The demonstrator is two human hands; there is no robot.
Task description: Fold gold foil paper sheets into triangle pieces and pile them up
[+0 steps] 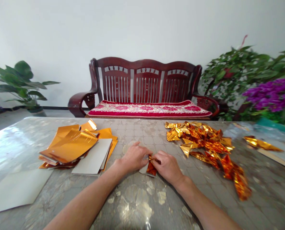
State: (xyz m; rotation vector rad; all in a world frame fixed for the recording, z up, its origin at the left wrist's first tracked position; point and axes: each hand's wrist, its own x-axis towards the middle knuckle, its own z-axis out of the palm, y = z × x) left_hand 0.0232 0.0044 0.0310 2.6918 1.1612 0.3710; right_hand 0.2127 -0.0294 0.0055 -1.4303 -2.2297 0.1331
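Both hands work together at the middle of the bench, close to the near edge. The left hand and right hand sit almost knuckle to knuckle, each grip closed down on a small folded piece of gold foil between them (fingers hide most of its top, so the exact fold is hard to read). The piece is crumpled, orange-gold and shiny, with a pale card-like edge showing at its lower left. It rests on or just above the bench, and I can't tell which. Foil this thin likely handles best with short fingertip pinches, so creases stay sharp without tearing. To the left lies a pile of gold foil sheets, with a stack of grey card overlapping its right side and a loose pale sheet nearer the corner. To the right sits a loose heap of folded gold foil pieces, well apart from the hands, and a separate gold strip lies further out. Behind the bench stands a dark wooden settee with a red cushion.
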